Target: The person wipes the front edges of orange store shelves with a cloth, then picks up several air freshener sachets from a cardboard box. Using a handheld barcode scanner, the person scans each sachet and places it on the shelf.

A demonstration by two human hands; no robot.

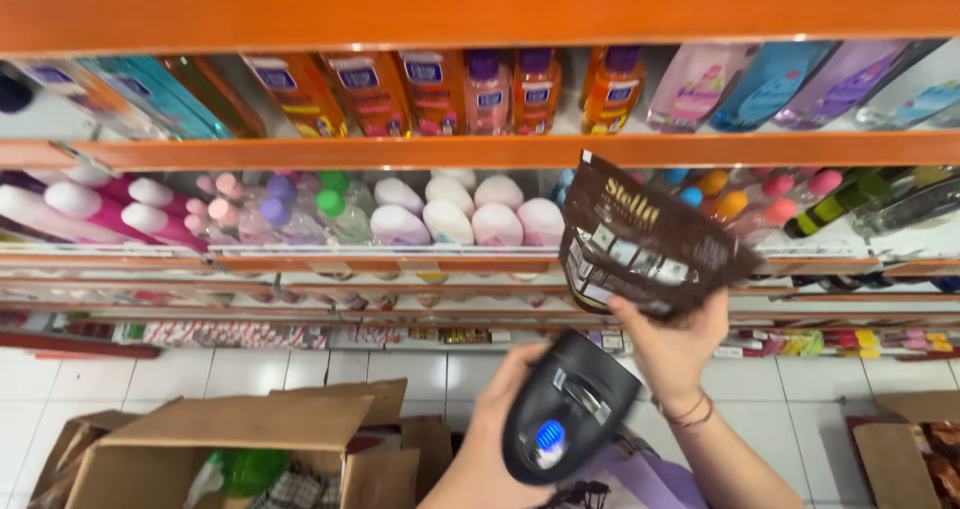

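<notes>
In front of the orange shelves (480, 151), the right hand (675, 344) is clamped on a dark brown pouch (640, 239); the left hand (500, 409) grips a black handheld scanner (565, 409) just below. Step: scanning. Next: align scanner with pouch code.

Single head-worn view, tilted steeply down along orange metal shop shelving (480, 152) toward the white tiled floor (250, 369). Hands close beneath the lens; shelves near.

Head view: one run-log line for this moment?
left hand: grips black handheld scanner | right hand: holds dark brown flat pouch | behind: orange shelves of bottles | below: open cardboard box
</notes>
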